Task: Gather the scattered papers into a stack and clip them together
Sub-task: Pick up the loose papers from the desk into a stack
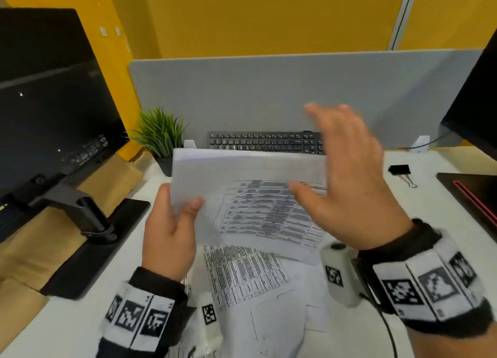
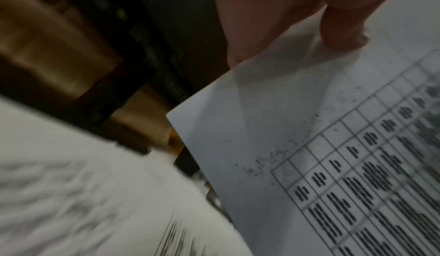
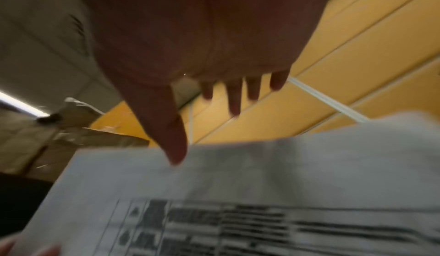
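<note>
My left hand (image 1: 172,223) holds a sheaf of printed papers (image 1: 250,196) off the desk by its left edge, thumb on top and fingers beneath. In the left wrist view the thumb (image 2: 340,26) presses the top sheet (image 2: 309,128), which carries a printed table. My right hand (image 1: 347,174) hovers flat at the sheaf's right edge with straight, spread fingers; the right wrist view shows the hand (image 3: 214,71) above the papers (image 3: 238,194), holding nothing. More printed sheets (image 1: 247,274) lie loose on the desk below. A black binder clip (image 1: 400,169) sits at the right.
A black keyboard (image 1: 265,141) lies behind the papers against a grey divider (image 1: 269,88). A small potted plant (image 1: 160,134) stands at the back left beside a monitor (image 1: 48,94) on its stand. A dark laptop (image 1: 473,193) occupies the right edge.
</note>
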Available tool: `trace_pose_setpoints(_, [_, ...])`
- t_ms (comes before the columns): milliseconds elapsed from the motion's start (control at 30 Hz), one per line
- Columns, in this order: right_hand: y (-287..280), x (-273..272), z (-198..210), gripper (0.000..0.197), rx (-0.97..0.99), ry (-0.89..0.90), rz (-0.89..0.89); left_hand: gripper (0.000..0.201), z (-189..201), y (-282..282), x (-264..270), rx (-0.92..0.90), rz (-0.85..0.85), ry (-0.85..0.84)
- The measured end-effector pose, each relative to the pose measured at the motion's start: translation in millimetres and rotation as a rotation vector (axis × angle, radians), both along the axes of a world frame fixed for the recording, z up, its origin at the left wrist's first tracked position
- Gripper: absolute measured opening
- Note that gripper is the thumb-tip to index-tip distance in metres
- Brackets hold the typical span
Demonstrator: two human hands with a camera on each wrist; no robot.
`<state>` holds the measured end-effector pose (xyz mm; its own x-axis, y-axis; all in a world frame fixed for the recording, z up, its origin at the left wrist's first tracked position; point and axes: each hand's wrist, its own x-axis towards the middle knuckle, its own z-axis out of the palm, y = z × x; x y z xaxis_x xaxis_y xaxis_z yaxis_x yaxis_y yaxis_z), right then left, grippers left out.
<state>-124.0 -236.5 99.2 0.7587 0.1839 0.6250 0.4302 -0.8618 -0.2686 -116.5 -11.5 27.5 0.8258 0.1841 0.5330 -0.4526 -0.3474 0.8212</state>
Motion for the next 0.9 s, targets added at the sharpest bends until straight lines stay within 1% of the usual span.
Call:
trace_pose_setpoints(33, [2,6,7,0.057,-0.094,0.056,0.041,0.013,8,-4,-4,0.074,-0.001,-0.045])
trace_pose_setpoints(67, [3,10,12,0.036,-0.114,0.099,0.065,0.015,14,-6,-6,0.138,0.029,-0.102])
trace_pose_setpoints(100, [1,14,13,0.018,-0.084,0.125,0.087,0.023,18,-6,-7,0.172,0.084,-0.162])
trace_pose_setpoints(133, [-3,16,14,0.009,-0.015,0.126,0.106,0.041,20,-4,-6,0.167,0.156,-0.213])
trace_pose_setpoints(167, [-8,18,13,0.006,0.092,0.114,0.127,0.066,20,-1,-2,0.103,0.229,-0.23])
trace_pose_setpoints(200, [-10,17,13,0.007,0.238,0.107,0.162,0.089,21,2,2,-0.032,0.22,-0.202])
trace_pose_setpoints(233, [-11,15,13,0.009,0.395,0.104,0.206,0.103,22,4,6,-0.197,0.13,-0.139])
trace_pose_setpoints(267, [-9,12,12,0.012,0.532,0.102,0.249,0.107,22,6,10,-0.336,0.001,-0.069])
trace_pose_setpoints(300, [-4,11,10,0.014,0.637,0.096,0.279,0.103,22,5,12,-0.414,-0.107,-0.015])
trace_pose_setpoints(333, [2,9,5,0.015,0.713,0.086,0.285,0.094,21,3,13,-0.416,-0.168,0.013])
trace_pose_setpoints(367, [7,9,-1,0.017,0.769,0.077,0.281,0.079,21,0,13,-0.378,-0.169,0.009])
trace_pose_setpoints(433, [15,7,-18,0.023,0.854,0.09,0.262,0.048,20,-9,9,-0.315,-0.081,-0.054])
trace_pose_setpoints(467, [17,6,-30,0.025,0.885,0.12,0.248,0.039,16,-12,8,-0.302,-0.05,-0.071])
trace_pose_setpoints(533, [21,3,-59,0.026,0.915,0.225,0.191,0.034,1,-17,3,-0.314,-0.015,-0.026])
trace_pose_setpoints(600, [24,2,-85,0.027,0.929,0.367,0.112,0.03,-20,-18,1,-0.34,0.013,0.104])
trace_pose_setpoints(667, [26,3,-98,0.027,0.972,0.465,0.076,0.023,-33,-18,0,-0.338,0.021,0.176])
trace_pose_setpoints(700, [26,3,-98,0.029,0.989,0.474,0.078,0.023,-34,-19,1,-0.351,0.023,0.179])
trace_pose_setpoints(800, [22,7,-88,0.033,1.022,0.441,0.118,0.038,-25,-20,3,-0.418,-0.025,0.128])
trace_pose_setpoints(900, [18,10,-89,0.033,1.016,0.435,0.098,0.04,-25,-17,5,-0.364,-0.039,0.134])
